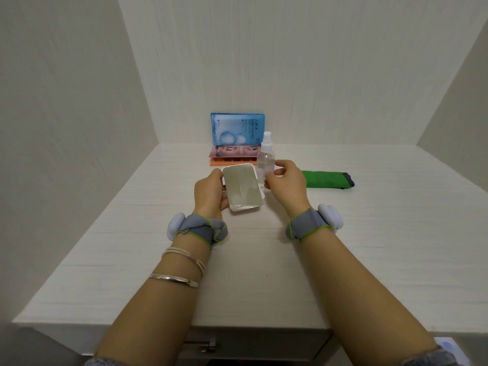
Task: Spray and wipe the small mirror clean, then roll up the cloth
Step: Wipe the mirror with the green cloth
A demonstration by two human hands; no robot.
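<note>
The left hand (pixel 211 192) grips the small mirror (pixel 242 187) mid-table while the right hand (pixel 286 180), open and empty, nears the spray bottle (pixel 265 159); spraying seems next, the green cloth (pixel 326 179) lying right.

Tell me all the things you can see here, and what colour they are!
mirror: one, white frame, held tilted above the table in the left hand
spray bottle: one, clear with white top, upright behind the mirror
cloth: one, green, folded, on the table right of the bottle
packet: one, blue, leaning on the back wall
box: one, pink-orange, flat under the packet
table: one, whitish
left hand: gripping the mirror's edge
right hand: fingers open, beside the bottle
</note>
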